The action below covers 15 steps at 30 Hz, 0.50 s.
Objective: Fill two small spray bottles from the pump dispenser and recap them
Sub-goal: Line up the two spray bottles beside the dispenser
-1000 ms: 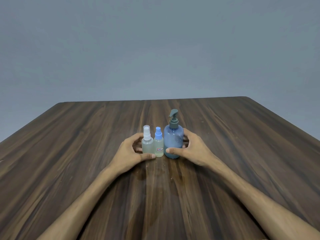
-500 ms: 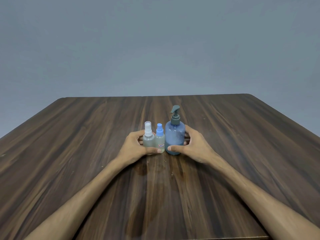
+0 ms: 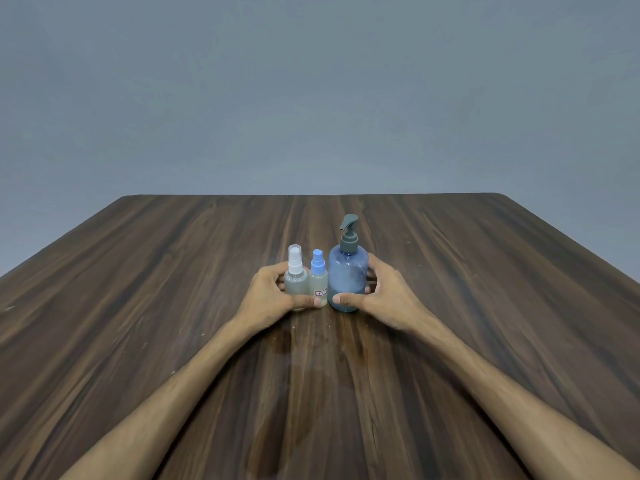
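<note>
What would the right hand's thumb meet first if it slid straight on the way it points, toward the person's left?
Probably the small blue-capped spray bottle, just beyond the thumb tip of the right hand; the left hand thumb lies close too.

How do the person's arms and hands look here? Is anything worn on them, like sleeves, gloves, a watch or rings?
Both forearms are bare all the way to the bottom edge of the picture; no sleeves show. The left hand and the right hand wear no gloves. No watch, bracelet or ring is visible on either wrist or on the fingers that show. The thumbnails look short and plain.
</note>
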Tool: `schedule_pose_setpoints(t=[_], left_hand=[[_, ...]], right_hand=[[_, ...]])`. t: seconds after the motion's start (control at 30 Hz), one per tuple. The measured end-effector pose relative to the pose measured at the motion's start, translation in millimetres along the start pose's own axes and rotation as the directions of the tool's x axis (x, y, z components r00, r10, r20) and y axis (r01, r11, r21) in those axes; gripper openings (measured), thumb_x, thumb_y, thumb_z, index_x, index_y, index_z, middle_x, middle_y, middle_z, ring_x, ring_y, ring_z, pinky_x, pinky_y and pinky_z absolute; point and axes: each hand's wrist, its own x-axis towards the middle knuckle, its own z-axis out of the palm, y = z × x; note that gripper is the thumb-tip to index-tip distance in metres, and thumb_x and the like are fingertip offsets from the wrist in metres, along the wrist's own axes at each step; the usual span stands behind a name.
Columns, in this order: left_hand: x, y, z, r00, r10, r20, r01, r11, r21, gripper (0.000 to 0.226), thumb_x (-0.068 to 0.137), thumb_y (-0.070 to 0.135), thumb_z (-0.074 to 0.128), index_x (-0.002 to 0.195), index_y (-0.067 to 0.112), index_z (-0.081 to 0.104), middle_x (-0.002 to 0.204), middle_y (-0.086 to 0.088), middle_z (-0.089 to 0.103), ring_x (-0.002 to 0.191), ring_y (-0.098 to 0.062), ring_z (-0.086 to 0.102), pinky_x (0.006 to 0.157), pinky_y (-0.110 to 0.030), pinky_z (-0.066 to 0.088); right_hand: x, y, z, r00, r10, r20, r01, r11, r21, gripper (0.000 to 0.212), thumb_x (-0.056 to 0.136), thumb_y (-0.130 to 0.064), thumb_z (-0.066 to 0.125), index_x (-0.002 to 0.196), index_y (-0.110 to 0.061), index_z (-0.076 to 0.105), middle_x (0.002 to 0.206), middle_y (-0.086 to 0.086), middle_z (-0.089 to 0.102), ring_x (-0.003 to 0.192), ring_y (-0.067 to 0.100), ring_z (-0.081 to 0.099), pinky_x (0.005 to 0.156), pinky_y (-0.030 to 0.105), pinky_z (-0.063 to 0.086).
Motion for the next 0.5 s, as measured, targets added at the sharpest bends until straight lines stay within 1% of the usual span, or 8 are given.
schedule_pose_setpoints(t=[0.1, 0.17, 0.23, 0.3, 0.33, 0.4, 0.43, 0.5], left_hand=[[0.6, 1.0, 0.1, 1.0, 0.0, 0.008, -0.001, 1.0, 0.026, 0.048, 0.067, 0.029, 0.102, 0.11, 0.028, 0.081, 0.108, 0.006, 0.084, 0.101, -0.014, 0.081, 0.093, -0.034, 0.062], [-0.3, 2.3, -1.1, 1.0, 0.013, 0.019, -0.014, 0.999, 0.043, 0.056, 0.069, 0.029, 0.103, 0.118, 0.028, 0.076, 0.111, 0.004, 0.083, 0.103, -0.016, 0.08, 0.095, -0.037, 0.062], [-0.8, 4.1, -3.5, 1.0, 0.022, 0.021, -0.023, 0.999, 0.036, 0.065, 0.068, 0.03, 0.104, 0.125, 0.027, 0.072, 0.113, 0.003, 0.082, 0.104, -0.015, 0.079, 0.093, -0.032, 0.062], [-1.0, 7.9, -6.5, 0.999, 0.032, 0.025, -0.033, 0.999, 0.022, 0.076, 0.063, 0.034, 0.106, 0.128, 0.029, 0.069, 0.114, 0.006, 0.082, 0.103, -0.01, 0.078, 0.089, -0.023, 0.06], [-0.7, 10.7, -8.2, 0.999, 0.033, 0.04, -0.034, 0.999, 0.013, 0.081, 0.059, 0.038, 0.105, 0.13, 0.031, 0.067, 0.117, 0.009, 0.081, 0.106, -0.008, 0.078, 0.09, -0.021, 0.06], [-0.1, 14.7, -12.2, 0.998, 0.021, 0.052, -0.02, 1.0, -0.014, 0.091, 0.052, 0.041, 0.104, 0.132, 0.034, 0.062, 0.126, 0.011, 0.078, 0.118, -0.007, 0.074, 0.099, -0.021, 0.058], [-0.6, 16.5, -15.3, 0.999, 0.011, 0.053, -0.01, 1.0, -0.023, 0.097, 0.05, 0.042, 0.103, 0.136, 0.034, 0.06, 0.132, 0.01, 0.075, 0.126, -0.007, 0.07, 0.106, -0.024, 0.055], [-3.3, 22.3, -23.5, 0.996, -0.024, 0.091, 0.026, 0.999, -0.019, 0.112, 0.05, 0.044, 0.102, 0.149, 0.029, 0.051, 0.148, 0.01, 0.065, 0.139, -0.007, 0.061, 0.119, -0.031, 0.047]], right_hand=[[-1.9, -1.1, -0.1, 1.0, 0.004, -0.006, -0.004, 1.0, 0.012, 0.081, 0.076, -0.04, 0.095, 0.146, -0.031, 0.057, 0.131, -0.018, 0.072, 0.115, -0.001, 0.069, 0.096, 0.024, 0.059], [-5.1, -2.6, 0.1, 1.0, 0.014, -0.004, -0.014, 1.0, 0.02, 0.085, 0.073, -0.046, 0.096, 0.146, -0.034, 0.056, 0.13, -0.02, 0.072, 0.114, -0.003, 0.069, 0.095, 0.02, 0.058], [-7.3, -5.3, -0.8, 1.0, 0.016, -0.013, -0.016, 1.0, 0.025, 0.083, 0.071, -0.05, 0.096, 0.144, -0.037, 0.057, 0.128, -0.024, 0.072, 0.113, -0.007, 0.069, 0.091, 0.014, 0.056], [-7.9, -8.8, -3.1, 1.0, 0.014, -0.022, -0.014, 1.0, 0.013, 0.08, 0.071, -0.05, 0.096, 0.141, -0.038, 0.057, 0.125, -0.027, 0.071, 0.112, -0.01, 0.067, 0.089, 0.011, 0.053], [-7.9, -10.9, -4.9, 0.999, 0.012, -0.033, -0.011, 1.0, 0.004, 0.079, 0.072, -0.05, 0.096, 0.14, -0.038, 0.057, 0.126, -0.028, 0.07, 0.113, -0.011, 0.066, 0.09, 0.011, 0.052], [-9.1, -14.1, -9.5, 0.997, 0.001, -0.082, 0.0, 1.0, 0.012, 0.078, 0.074, -0.052, 0.095, 0.141, -0.035, 0.059, 0.129, -0.025, 0.07, 0.117, -0.008, 0.065, 0.094, 0.011, 0.051], [-10.1, -15.7, -12.4, 0.994, -0.003, -0.113, 0.006, 1.0, 0.025, 0.077, 0.076, -0.052, 0.094, 0.142, -0.033, 0.059, 0.131, -0.022, 0.07, 0.119, -0.005, 0.065, 0.096, 0.014, 0.051], [-13.4, -20.3, -18.4, 0.983, -0.012, -0.181, 0.022, 0.998, 0.05, 0.071, 0.084, -0.05, 0.088, 0.145, -0.027, 0.059, 0.133, -0.015, 0.07, 0.121, 0.002, 0.066, 0.1, 0.023, 0.053]])
